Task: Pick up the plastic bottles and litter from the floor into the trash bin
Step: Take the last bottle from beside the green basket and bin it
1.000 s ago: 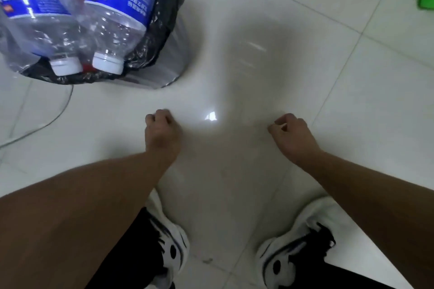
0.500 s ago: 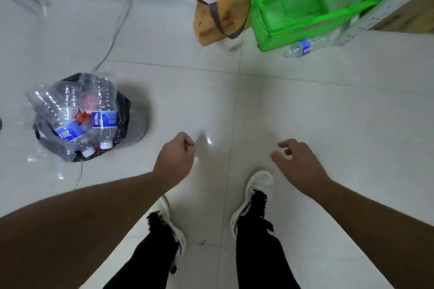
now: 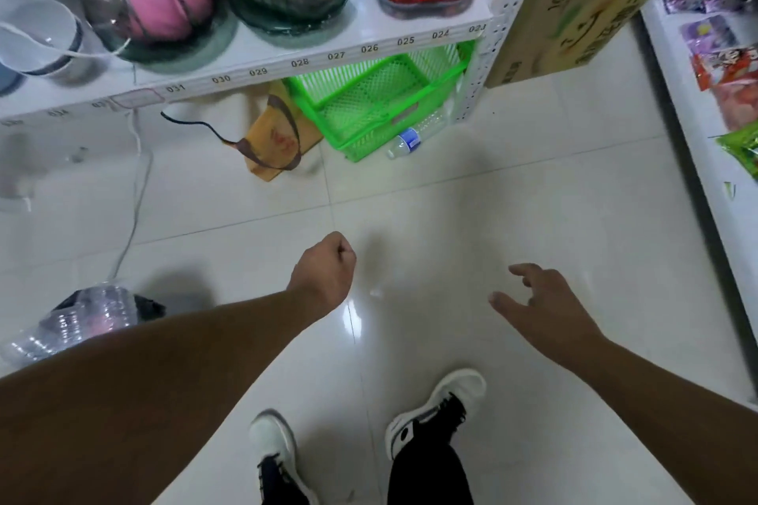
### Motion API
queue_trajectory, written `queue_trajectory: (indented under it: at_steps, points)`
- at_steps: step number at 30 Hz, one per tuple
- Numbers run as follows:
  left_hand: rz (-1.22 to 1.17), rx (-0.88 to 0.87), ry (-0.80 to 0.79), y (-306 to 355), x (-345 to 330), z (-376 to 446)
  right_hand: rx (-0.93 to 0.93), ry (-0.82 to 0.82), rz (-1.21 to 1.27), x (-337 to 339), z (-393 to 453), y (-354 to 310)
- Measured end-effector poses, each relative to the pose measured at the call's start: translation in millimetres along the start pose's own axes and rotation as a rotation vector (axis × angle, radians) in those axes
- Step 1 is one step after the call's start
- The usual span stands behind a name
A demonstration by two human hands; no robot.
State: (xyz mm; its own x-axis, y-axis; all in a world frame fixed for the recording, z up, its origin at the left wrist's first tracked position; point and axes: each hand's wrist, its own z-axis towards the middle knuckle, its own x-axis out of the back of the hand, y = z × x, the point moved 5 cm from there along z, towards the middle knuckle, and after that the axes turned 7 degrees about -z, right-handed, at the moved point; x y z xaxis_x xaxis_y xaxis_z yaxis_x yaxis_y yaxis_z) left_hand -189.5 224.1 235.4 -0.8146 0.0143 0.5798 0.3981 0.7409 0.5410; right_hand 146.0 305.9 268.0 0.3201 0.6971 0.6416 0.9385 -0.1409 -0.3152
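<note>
Left hand (image 3: 324, 273) fisted, contents not discernible. Right hand (image 3: 541, 305) spread, empty. Plastic bottle (image 3: 414, 137) lies on floor (image 3: 512, 217) touching green basket (image 3: 377, 107), partly under shelf (image 3: 287, 53). Trash bin (image 3: 88, 320) blurred, partly hidden behind left forearm.

bottle (image 3: 411, 138) beside basket (image 3: 371, 102), under shelf (image 3: 287, 57)

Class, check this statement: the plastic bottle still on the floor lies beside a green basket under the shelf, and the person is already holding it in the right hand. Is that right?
One part is wrong. The head view shows the plastic bottle lying on the floor beside the green basket under the shelf, but the right hand is open and empty, well short of it.
</note>
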Motion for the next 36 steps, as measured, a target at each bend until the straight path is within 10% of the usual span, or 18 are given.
queue_trajectory:
  at_steps: [19,36]
  points:
    - [-0.262,0.161,0.08,86,-59,117,0.081,-0.122,-0.143,68,128,-39]
    - [-0.091,0.117,0.119,50,-146,369,0.34,-0.097,-0.49,11,438,-136]
